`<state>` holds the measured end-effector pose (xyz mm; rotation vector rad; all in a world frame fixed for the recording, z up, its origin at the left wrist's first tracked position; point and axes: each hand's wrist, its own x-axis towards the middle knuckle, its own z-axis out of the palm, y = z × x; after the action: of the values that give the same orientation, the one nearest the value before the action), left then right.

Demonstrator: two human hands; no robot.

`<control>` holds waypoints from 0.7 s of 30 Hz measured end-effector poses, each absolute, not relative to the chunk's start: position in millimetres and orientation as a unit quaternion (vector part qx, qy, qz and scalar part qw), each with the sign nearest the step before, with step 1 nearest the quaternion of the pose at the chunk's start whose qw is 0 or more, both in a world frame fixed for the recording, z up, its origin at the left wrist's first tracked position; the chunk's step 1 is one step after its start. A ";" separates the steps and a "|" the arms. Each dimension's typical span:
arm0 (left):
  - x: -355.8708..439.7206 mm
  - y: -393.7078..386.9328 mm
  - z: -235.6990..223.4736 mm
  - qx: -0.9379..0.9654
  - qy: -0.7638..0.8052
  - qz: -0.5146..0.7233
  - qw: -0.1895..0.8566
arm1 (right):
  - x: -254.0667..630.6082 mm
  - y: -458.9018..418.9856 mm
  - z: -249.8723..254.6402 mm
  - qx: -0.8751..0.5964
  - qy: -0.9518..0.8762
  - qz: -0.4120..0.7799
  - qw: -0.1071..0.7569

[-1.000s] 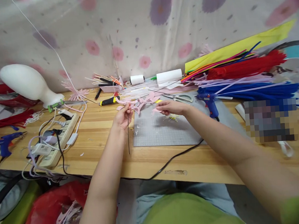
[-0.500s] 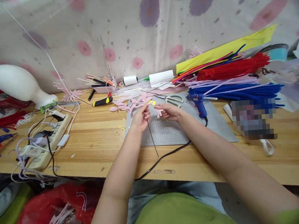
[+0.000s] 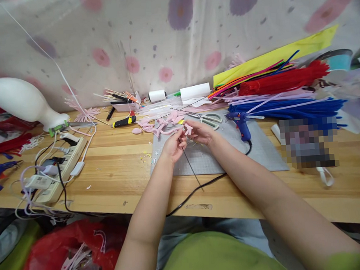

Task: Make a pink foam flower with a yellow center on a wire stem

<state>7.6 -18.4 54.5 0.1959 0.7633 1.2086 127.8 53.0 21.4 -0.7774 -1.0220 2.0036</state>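
My left hand [image 3: 174, 147] is closed round a thin dark wire [image 3: 193, 169], which slants down toward the table's front edge. My right hand [image 3: 202, 132] pinches a small pale-pink fuzzy piece with short prongs [image 3: 188, 129], like cut pipe cleaner. Both hands meet over the grey cutting mat [image 3: 255, 154], and the wire's upper end is hidden by fingers. Just behind them lie several pink fuzzy shapes [image 3: 155, 127]. Scissors with pale handles [image 3: 211, 119] rest behind my right hand, and a blue glue gun [image 3: 241, 126] lies to its right.
Bundles of blue [image 3: 295, 112] and red pipe cleaners [image 3: 284, 79] fill the back right. At left stand a power strip [image 3: 62, 172] with tangled cords and a white foam head form [image 3: 23, 98]. A yellow-black cutter [image 3: 123, 122] lies behind. A black cord [image 3: 184, 200] crosses the front.
My hands have come together: the left moved right with the wire, and the pink piece in my right hand now sits against the left fingertips, slightly higher. The wire's lower end swung right.
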 end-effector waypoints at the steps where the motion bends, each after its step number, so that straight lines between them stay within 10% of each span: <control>1: 7.7 -18.7 54.7 0.090 0.336 0.541 0.766 | 126.1 53.1 22.1 -0.304 -0.401 0.781 0.372; 21: 3.2 -18.2 58.0 0.047 0.270 0.508 0.817 | 111.0 44.8 29.9 -0.337 -0.406 0.757 0.386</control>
<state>3.2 -18.2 58.0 0.0994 0.5749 1.0823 111.0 44.8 29.9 -0.8580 -1.0339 1.9265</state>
